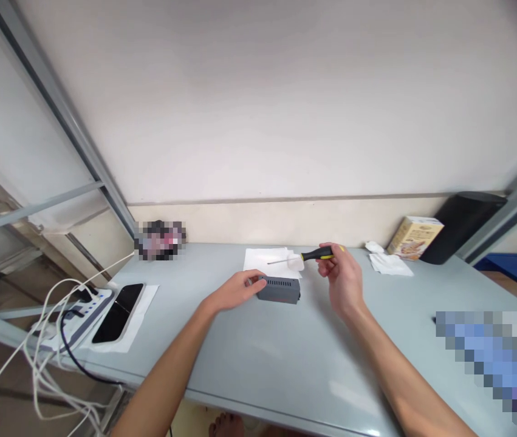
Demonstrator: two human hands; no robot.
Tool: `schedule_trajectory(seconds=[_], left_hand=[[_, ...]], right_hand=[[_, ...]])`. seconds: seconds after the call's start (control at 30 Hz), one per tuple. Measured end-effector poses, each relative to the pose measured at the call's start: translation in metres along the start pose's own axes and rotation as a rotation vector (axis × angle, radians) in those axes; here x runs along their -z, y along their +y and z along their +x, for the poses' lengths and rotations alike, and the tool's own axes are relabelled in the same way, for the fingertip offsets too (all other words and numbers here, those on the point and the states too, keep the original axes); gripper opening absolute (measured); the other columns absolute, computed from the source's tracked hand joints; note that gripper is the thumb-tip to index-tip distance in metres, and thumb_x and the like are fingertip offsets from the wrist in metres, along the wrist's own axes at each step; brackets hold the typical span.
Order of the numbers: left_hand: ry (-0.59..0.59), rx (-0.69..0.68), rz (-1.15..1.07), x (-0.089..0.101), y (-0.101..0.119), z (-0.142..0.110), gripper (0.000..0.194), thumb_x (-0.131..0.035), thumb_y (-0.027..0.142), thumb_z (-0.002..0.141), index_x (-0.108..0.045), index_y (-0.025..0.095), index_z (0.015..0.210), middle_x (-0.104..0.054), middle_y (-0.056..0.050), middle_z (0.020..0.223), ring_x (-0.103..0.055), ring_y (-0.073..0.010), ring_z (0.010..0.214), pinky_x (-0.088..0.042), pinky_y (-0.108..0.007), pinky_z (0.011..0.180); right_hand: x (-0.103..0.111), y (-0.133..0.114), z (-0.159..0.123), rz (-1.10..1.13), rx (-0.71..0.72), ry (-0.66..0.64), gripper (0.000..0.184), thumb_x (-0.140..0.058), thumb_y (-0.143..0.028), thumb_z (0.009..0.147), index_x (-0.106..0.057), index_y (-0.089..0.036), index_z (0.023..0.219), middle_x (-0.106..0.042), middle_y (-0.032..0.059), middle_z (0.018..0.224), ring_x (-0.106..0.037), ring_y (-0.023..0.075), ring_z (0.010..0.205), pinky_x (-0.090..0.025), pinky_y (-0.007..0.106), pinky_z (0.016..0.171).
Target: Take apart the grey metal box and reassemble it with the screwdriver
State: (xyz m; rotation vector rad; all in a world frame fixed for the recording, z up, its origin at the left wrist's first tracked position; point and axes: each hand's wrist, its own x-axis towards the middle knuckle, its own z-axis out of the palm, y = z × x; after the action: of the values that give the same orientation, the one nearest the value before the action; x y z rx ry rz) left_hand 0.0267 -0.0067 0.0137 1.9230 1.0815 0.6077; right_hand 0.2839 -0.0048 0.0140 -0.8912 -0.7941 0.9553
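A dark grey box with a row of vent slots (279, 291) rests on the grey-blue table. My left hand (243, 287) grips its left end, fingers behind and thumb on the near side. In my right hand (342, 276) is a screwdriver (318, 254) with a black and yellow handle, held by the handle's end. Its thin shaft points left, above white paper (265, 258) lying behind the box. From this view the tip appears apart from the box.
On the left lie a black-screened phone (119, 312) on paper and a power strip (85, 318) with tangled white cables. Back right stand a yellow carton (415, 237), a crumpled tissue (390, 264) and a black cylinder (461, 227). A wall closes off the table's back.
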Motion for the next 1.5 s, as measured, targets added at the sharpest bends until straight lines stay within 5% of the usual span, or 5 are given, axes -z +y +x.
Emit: schedule_trajectory(seconds=[0.23, 0.9, 1.5], left_hand=[[0.131, 0.023, -0.219, 0.001, -0.003, 0.005, 0.03, -0.047, 0.031, 0.091, -0.07, 0.019, 0.105, -0.07, -0.007, 0.108, -0.062, -0.0221, 0.095, -0.05, -0.033, 0.088], [0.251, -0.032, -0.184, -0.015, -0.008, 0.01, 0.022, -0.062, 0.038, 0.092, -0.068, 0.017, 0.091, -0.065, -0.004, 0.085, -0.055, -0.0167, 0.078, -0.044, -0.028, 0.072], [0.285, 0.083, -0.323, -0.021, -0.006, 0.015, 0.008, -0.061, 0.026, 0.08, -0.065, 0.019, 0.08, -0.062, 0.0, 0.078, -0.057, -0.0147, 0.075, -0.043, -0.026, 0.07]], right_hand=[[0.001, 0.005, -0.005, -0.131, 0.049, -0.082, 0.039, -0.07, -0.061, 0.087, -0.075, -0.022, 0.091, -0.058, -0.0009, 0.067, -0.043, 0.0126, 0.057, -0.034, 0.028, 0.057], [-0.003, 0.002, -0.011, -0.275, 0.115, -0.12, 0.04, -0.07, -0.063, 0.088, -0.075, -0.023, 0.092, -0.057, -0.001, 0.066, -0.046, 0.0136, 0.058, -0.039, 0.029, 0.059], [-0.001, 0.006, -0.004, -0.174, 0.0, 0.075, 0.047, -0.072, -0.065, 0.083, -0.075, -0.021, 0.1, -0.061, -0.0004, 0.072, -0.041, 0.0109, 0.055, -0.032, 0.027, 0.052]])
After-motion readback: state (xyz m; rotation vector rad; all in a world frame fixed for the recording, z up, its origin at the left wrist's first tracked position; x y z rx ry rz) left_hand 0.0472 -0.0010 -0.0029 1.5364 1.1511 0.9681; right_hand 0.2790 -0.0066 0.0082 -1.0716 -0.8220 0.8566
